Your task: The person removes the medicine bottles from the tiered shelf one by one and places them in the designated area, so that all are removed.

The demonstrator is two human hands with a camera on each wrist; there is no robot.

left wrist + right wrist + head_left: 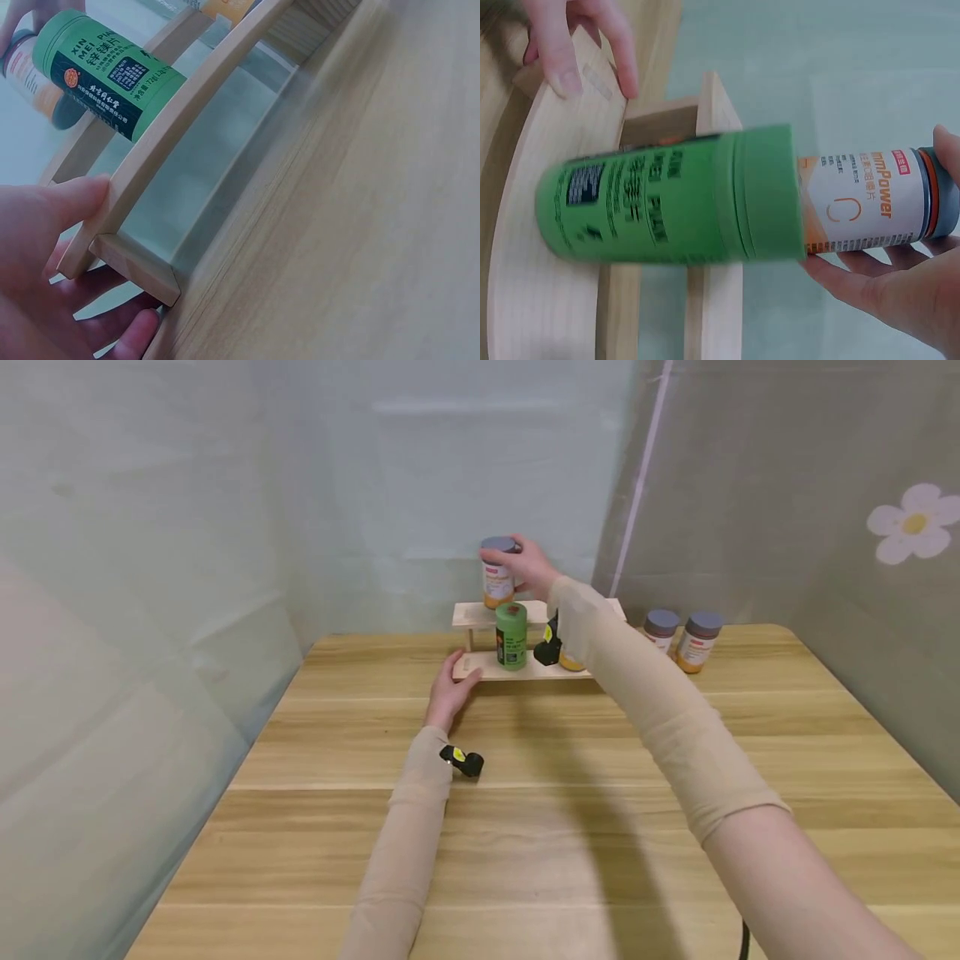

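My right hand (534,567) grips a supplement bottle (498,578) with a grey-blue lid and orange base, at the upper tier of a small two-tier wooden rack (487,668). I cannot tell whether its base touches that tier. In the right wrist view, the held bottle (862,199) is partly behind a green bottle (667,199). This green bottle (512,639) stands upright on the lower tier. My left hand (448,692) holds the left end of that tier, thumb above and fingers beneath. Another orange-based bottle (572,665) on the lower tier is mostly hidden by my right sleeve.
Two similar grey-lidded bottles, a nearer one (697,643) and a partly covered one (662,625), stand on the wooden table (525,835) right of the rack. A pale curtain (450,468) hangs behind, and more fabric flanks both sides.
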